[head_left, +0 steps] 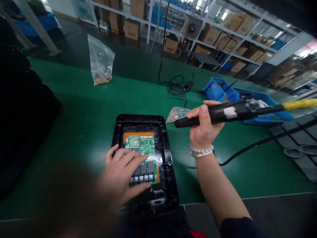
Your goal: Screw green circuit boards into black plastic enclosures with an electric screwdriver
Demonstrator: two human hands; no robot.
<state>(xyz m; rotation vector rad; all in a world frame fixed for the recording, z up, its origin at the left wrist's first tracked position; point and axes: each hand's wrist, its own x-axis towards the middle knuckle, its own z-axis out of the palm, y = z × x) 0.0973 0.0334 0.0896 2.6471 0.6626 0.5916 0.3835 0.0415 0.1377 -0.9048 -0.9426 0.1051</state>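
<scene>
A black plastic housing (168, 172) lies on the green mat in front of me, with a green circuit board (141, 144) seated inside it. My left hand (121, 173) rests flat on the board, fingers spread over its lower half. My right hand (204, 127) is closed round a black electric screwdriver (223, 114), held level above the mat to the right of the housing, its tip pointing left. A yellow cable (299, 104) runs off the tool's rear end.
A small bag of screws (177, 114) lies behind the housing and a taller clear bag (100, 62) stands at the back left. Blue bins (218, 89) sit at the right, black parts (294, 138) beyond them. A black cable (177, 87) coils at the back. Shelves hold cardboard boxes.
</scene>
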